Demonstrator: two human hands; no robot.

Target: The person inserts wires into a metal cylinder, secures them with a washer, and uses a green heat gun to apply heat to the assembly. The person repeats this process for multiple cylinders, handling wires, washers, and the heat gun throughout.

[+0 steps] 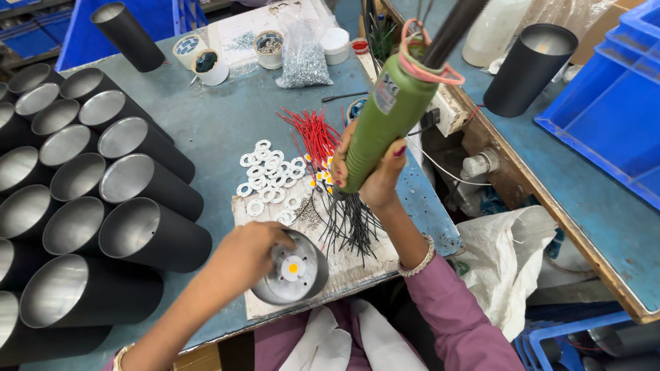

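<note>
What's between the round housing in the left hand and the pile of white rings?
Head view: between the round housing held by the left hand and the white rings lies a pale board with small screws.

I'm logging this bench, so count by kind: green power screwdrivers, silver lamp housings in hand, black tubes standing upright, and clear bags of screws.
green power screwdriver: 1
silver lamp housing: 1
upright black tubes: 2
clear bag of screws: 1
Total: 5

Driver tip [342,191] behind right hand [375,175]
</note>
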